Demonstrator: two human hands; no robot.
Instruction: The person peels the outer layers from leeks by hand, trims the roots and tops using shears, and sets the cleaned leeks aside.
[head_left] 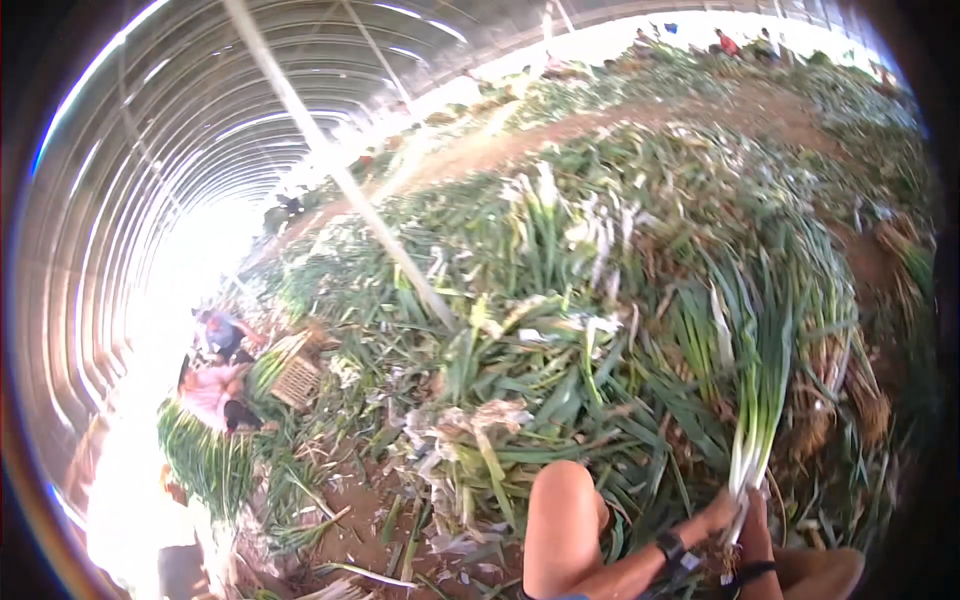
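Note:
A bunch of long green onions [762, 415] stands out ahead of me at the right, its green leaves fanning away and its white stalks toward me. My left hand [720, 510] is closed around the white lower stalks, with a dark watch on that wrist. Close beside it, my right hand [757, 505] also grips the stalks, and a black band circles that wrist. Stringy roots hang below the hands, between my forearms. The exact finger positions are small and partly hidden.
Loose leaves and peelings [560, 390] cover the ground ahead. More green onions with brown roots [825, 375] lie at the right. A slanted pole [350, 185] rises at the left. Two people sit at far left near a crate [297, 383]. My bare knee [565, 510] is beside my left arm.

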